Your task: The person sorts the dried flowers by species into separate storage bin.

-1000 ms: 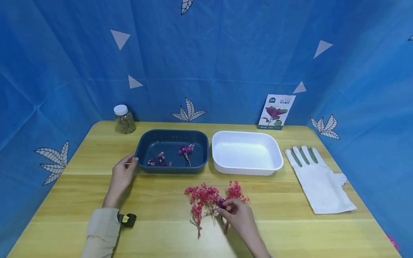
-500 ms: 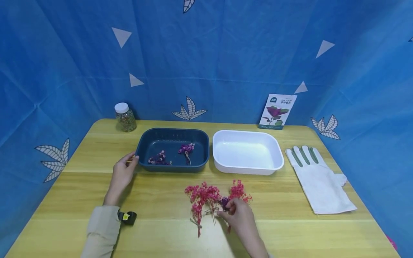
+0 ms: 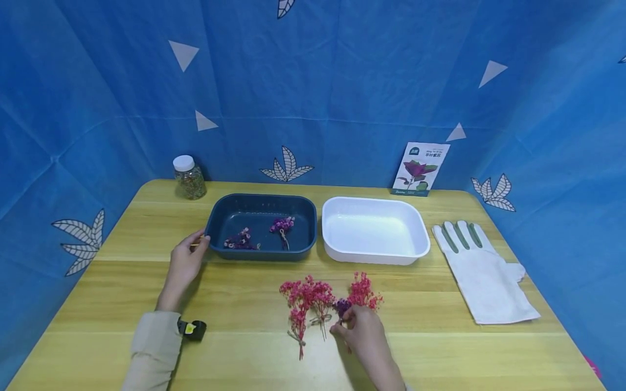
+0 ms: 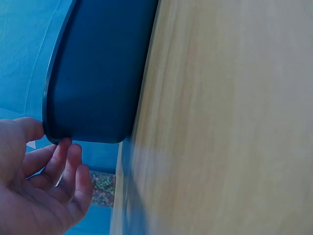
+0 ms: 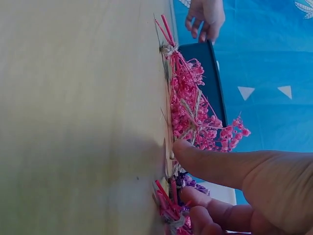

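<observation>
In the head view my left hand (image 3: 186, 263) holds the near left corner of a dark blue tray (image 3: 264, 255), thumb at its rim and fingertips on the end wall. Two small purple dried-flower bunches (image 3: 282, 225) lie inside, tied with twine. My right hand (image 3: 365, 334) is low over the table, thumb and index finger around the stem of another purple dried-flower bunch (image 3: 342, 307). Pink dried-flower bunches (image 3: 298, 298) lie to its left, and one more pink bunch (image 3: 363, 290) lies partly behind the right hand. In the right wrist view the fingers (image 5: 210, 161) partly hide the purple bunch.
A white tray (image 3: 376, 258) stands right of the blue one. A white glove (image 3: 489, 282) with green stripes lies at the right. At the back are a white-lidded jar (image 3: 191, 182) and a seed packet (image 3: 419, 169) leaning on the blue cloth.
My right hand has shifted slightly, and the purple bunch at its fingertips has moved a little to the right, showing more of itself. My left hand stays at the blue tray.
</observation>
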A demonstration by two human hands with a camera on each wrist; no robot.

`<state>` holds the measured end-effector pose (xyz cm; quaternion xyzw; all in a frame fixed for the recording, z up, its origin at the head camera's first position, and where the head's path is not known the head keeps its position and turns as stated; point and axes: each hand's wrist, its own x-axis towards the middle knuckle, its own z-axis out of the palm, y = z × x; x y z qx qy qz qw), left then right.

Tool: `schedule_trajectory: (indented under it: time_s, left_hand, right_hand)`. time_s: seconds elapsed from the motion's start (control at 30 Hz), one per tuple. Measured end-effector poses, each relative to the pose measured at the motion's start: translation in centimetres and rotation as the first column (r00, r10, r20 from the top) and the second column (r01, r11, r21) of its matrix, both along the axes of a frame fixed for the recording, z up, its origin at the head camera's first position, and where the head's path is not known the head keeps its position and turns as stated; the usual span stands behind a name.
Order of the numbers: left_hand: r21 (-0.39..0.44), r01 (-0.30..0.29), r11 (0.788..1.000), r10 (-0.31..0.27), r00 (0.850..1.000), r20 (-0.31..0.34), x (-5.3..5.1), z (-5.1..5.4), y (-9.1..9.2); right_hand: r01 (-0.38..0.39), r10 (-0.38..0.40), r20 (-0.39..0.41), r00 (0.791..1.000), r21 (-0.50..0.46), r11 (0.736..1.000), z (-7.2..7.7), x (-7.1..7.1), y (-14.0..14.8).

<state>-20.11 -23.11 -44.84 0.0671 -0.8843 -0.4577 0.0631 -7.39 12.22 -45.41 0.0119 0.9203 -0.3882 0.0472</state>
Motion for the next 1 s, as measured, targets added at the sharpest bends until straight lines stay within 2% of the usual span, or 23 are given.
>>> schedule_trajectory:
  time_s: [0.27, 0.43, 0.67, 0.9, 1.0]
  left_hand:
    - [-0.004, 0.006, 1.000, -0.006, 1.000, 0.004, 0.2, 0.1, 0.0]
    - [-0.007, 0.010, 1.000, -0.010, 1.000, 0.008, 0.1, 0.1, 0.0]
    - [-0.007, 0.009, 1.000, -0.009, 1.000, 0.006, 0.1, -0.3, -0.1]
    - [0.001, 0.011, 1.000, -0.011, 1.000, 0.018, 0.1, 0.0, -0.2]
    - [0.000, 0.008, 1.000, -0.008, 1.000, 0.014, 0.1, 0.0, -0.1]
  right_hand:
    - [0.016, -0.017, 0.024, 1.000, 0.037, 0.999, -0.2, -0.1, 0.3]
    - [0.035, -0.036, 0.010, 0.999, 0.054, 0.998, -0.1, 0.0, 0.3]
    - [0.070, -0.069, 0.026, 0.997, -0.028, 0.997, 0.1, 0.2, 0.1]
    - [0.098, -0.093, 0.050, 0.994, -0.112, 0.989, 0.7, 0.6, 0.3]
    - [0.110, -0.106, 0.044, 0.993, -0.120, 0.987, 0.9, 0.7, 0.4]
